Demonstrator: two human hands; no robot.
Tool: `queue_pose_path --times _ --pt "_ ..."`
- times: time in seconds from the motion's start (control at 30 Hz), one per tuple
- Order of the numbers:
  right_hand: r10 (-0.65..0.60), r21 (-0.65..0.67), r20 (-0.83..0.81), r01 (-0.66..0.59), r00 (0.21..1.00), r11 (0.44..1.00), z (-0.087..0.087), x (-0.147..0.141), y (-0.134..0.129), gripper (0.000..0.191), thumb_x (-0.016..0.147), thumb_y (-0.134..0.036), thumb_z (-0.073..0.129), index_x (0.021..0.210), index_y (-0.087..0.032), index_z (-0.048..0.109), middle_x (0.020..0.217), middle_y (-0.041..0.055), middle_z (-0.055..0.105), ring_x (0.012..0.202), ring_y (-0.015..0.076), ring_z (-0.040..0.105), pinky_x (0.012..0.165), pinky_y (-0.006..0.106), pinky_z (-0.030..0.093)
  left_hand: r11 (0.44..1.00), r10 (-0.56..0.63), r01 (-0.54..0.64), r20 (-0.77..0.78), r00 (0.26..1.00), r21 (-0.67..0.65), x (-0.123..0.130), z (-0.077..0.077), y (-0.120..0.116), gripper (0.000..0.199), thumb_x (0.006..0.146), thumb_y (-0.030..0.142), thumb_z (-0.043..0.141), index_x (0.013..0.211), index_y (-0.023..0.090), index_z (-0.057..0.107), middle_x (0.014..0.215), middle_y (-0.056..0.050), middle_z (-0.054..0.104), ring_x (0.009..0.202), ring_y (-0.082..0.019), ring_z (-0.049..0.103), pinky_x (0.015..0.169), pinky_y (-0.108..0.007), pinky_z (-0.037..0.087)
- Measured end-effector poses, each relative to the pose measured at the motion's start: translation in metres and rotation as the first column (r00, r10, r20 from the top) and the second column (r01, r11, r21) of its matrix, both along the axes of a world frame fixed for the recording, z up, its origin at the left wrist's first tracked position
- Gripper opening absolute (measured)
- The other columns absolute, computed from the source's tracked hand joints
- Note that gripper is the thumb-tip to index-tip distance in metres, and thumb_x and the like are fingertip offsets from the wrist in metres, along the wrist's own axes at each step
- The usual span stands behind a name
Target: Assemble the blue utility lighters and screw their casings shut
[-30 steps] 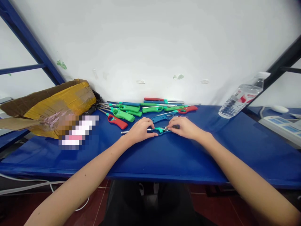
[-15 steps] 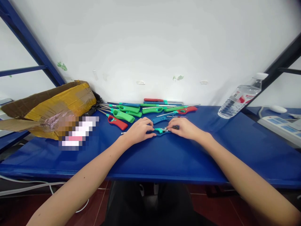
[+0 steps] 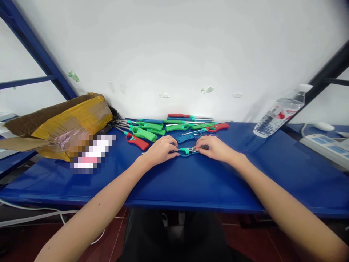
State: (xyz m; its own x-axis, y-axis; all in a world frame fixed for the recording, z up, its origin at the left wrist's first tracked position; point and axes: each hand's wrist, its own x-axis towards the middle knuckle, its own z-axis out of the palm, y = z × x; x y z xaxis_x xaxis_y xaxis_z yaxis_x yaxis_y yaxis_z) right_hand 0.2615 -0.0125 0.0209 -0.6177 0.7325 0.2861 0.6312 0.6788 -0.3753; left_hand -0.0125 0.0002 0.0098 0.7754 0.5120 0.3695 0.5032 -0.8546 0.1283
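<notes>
A blue lighter shell point(image 3: 186, 153) with a teal trigger piece and small metal parts lies open on the blue table point(image 3: 191, 185). My left hand point(image 3: 163, 150) grips its left end between thumb and fingers. At its right end, my right hand point(image 3: 211, 147) is closed on a small dark piece point(image 3: 204, 147), fingertips at the metal parts. Just behind sits another blue shell part point(image 3: 185, 137). Green, red and blue long-necked lighters lie behind the hands, among them a red one point(image 3: 137, 141) and a green one point(image 3: 144, 134) to the left.
An open cardboard box point(image 3: 73, 116) with yellow tape stands at the left. A clear water bottle point(image 3: 280, 112) leans in view at the right, near a white power strip point(image 3: 324, 147). The white wall point(image 3: 185, 54) rises behind the table.
The view has shifted very slightly. Both hands keep nearly the same place and grip, with the left fingertips a little closer to the shell.
</notes>
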Motion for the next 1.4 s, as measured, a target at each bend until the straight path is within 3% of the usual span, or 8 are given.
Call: queue_pose_path --times 0.33,0.67,0.87,1.1,1.4 --pt "-0.010 -0.004 -0.042 0.010 0.999 1.000 -0.002 0.000 0.000 0.014 0.089 -0.022 0.060 0.086 -0.020 0.074 0.090 0.0068 0.073 0.077 0.0186 0.066 0.074 0.031 0.050 0.999 0.031 -0.031 -0.008 0.999 -0.022 0.001 -0.002 0.001 0.017 0.091 0.029 0.064 0.097 0.019 0.076 0.106 -0.009 0.067 0.102 -0.024 0.059 0.091 -0.039 0.047" --pt "-0.044 -0.009 -0.075 0.043 0.996 0.999 -0.004 0.001 0.003 0.014 0.088 -0.025 0.062 0.093 -0.020 0.075 0.093 0.0075 0.073 0.082 0.0207 0.067 0.078 0.035 0.052 0.993 0.065 -0.053 0.116 0.991 -0.103 0.003 -0.009 0.006 0.015 0.087 0.029 0.069 0.097 0.019 0.075 0.105 -0.008 0.068 0.098 -0.022 0.062 0.090 -0.037 0.050" --pt "-0.067 -0.034 -0.035 0.066 0.997 0.997 -0.001 0.005 0.003 0.014 0.088 -0.026 0.061 0.089 -0.020 0.074 0.091 0.0076 0.074 0.083 0.0216 0.067 0.077 0.035 0.051 0.987 0.066 -0.048 0.112 0.992 -0.155 0.004 -0.011 0.005 0.018 0.090 0.027 0.064 0.103 0.020 0.075 0.105 -0.008 0.068 0.099 -0.022 0.061 0.091 -0.036 0.050" --pt "-0.080 -0.109 0.028 0.083 0.996 0.991 0.007 0.012 0.002 0.012 0.086 -0.027 0.063 0.086 -0.019 0.072 0.086 0.0054 0.074 0.076 0.0197 0.065 0.070 0.031 0.049 0.993 0.062 -0.051 0.099 0.993 -0.109 0.010 -0.014 0.003 0.022 0.094 0.020 0.056 0.108 0.021 0.074 0.105 -0.007 0.067 0.098 -0.021 0.059 0.090 -0.035 0.049" --pt "-0.075 -0.030 0.022 0.075 0.997 0.997 0.003 0.010 0.004 0.013 0.087 -0.027 0.062 0.088 -0.020 0.073 0.089 0.0064 0.074 0.079 0.0208 0.065 0.073 0.032 0.049 0.997 0.066 -0.063 0.072 0.995 -0.044 0.008 -0.012 0.005 0.020 0.094 0.021 0.057 0.104 0.020 0.074 0.103 -0.008 0.066 0.098 -0.022 0.058 0.090 -0.037 0.049"
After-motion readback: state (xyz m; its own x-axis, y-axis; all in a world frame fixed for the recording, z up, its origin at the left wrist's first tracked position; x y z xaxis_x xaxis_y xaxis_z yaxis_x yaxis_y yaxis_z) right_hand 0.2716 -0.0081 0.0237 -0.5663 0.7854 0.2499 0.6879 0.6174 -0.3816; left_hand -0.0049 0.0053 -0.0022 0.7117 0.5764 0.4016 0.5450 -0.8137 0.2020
